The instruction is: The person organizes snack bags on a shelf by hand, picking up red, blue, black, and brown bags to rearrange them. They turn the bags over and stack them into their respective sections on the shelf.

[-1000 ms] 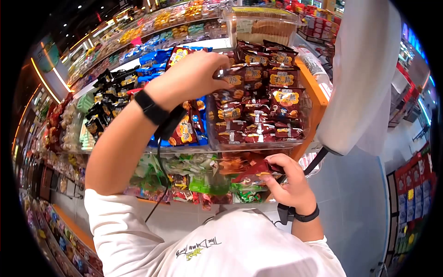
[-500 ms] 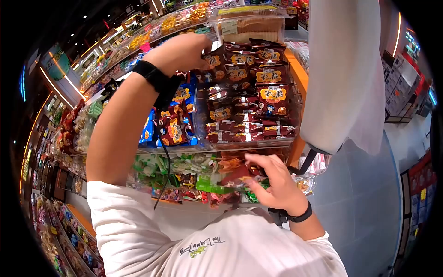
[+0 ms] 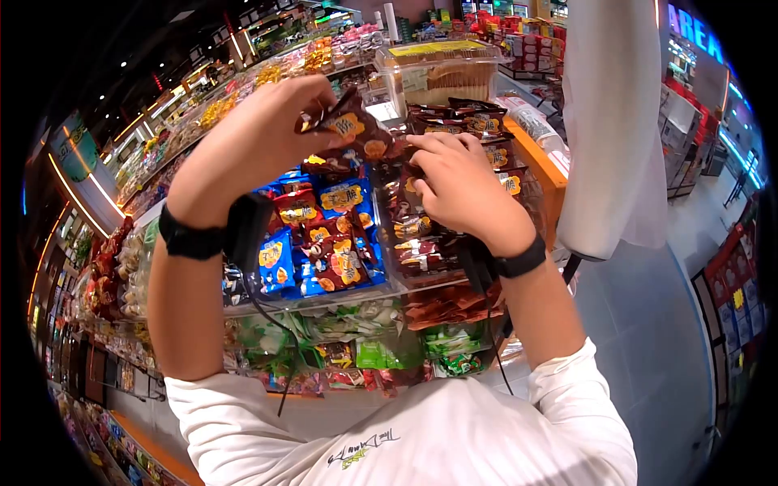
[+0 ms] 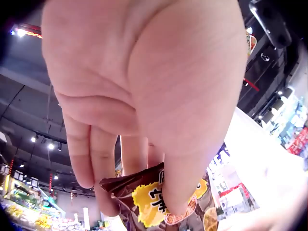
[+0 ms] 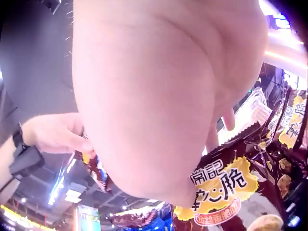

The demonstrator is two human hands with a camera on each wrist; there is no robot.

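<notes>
Left hand [image 3: 263, 136]: fingers [image 4: 79, 161] together with the thumb, clamped on a maroon snack packet [image 3: 356, 134]. Thumb lies across the packet's yellow label, fingers behind it; packet is raised and tilted (its far corner points up, away from the body).

Right hand [image 3: 466, 182]: thumb and fingers pinch a second maroon packet [image 5: 226, 187], thumb at the edge of its yellow label, fingertips behind. In the head view the right fingers lie just beside the near end of the left-hand packet; whether they touch it, cannot tell.

Nearer the body than the left fingers: a clear bin [image 3: 356, 294] of blue packets [image 3: 274, 259] mixed with maroon ones. Under and around the right hand: rows of maroon packets [image 3: 420, 253].

Beyond the right fingers: a lidded clear plastic box [image 3: 442, 83]. To their right: an orange rail [image 3: 541, 168], then a tall white plastic roll [image 3: 608, 130]. Below both hands, on a lower level, green packets [image 3: 389, 352].
</notes>
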